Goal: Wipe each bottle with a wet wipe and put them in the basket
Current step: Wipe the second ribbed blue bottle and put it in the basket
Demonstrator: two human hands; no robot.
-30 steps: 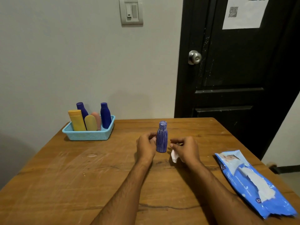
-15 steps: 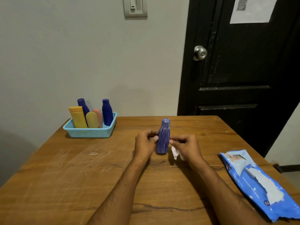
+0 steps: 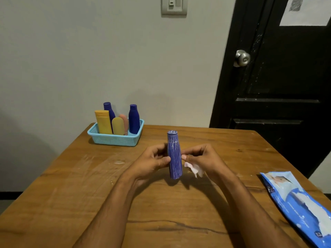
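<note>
One blue bottle [image 3: 174, 156] with pale vertical streaks, narrow at the capped neck and widening to a cylindrical body, stands roughly upright at the centre of the scuffed wooden table [image 3: 71, 194]; whether its base touches the wood cannot be told. Left hand [image 3: 150, 162] grips the body from the left, thumb on the near face and fingers curled round the far side. Right hand [image 3: 202, 158] comes in from the right, fingertips touching the bottle while its curled fingers pinch a crumpled white wet wipe [image 3: 195, 168] that hangs below the palm. Both forearms extend from the near edge, converging on the bottle. At the far left of the table, well apart from the hands, a light-blue perforated plastic basket [image 3: 114, 139] holds five upright containers: two dark-blue bottles, a yellow tube, a rounded yellow one and a pinkish one. At the near right, a glossy blue wipes pack [image 3: 295, 206] lies flat, its flap peeled open. Behind, a grey wall and a black door with a metal knob [image 3: 242, 58].
</note>
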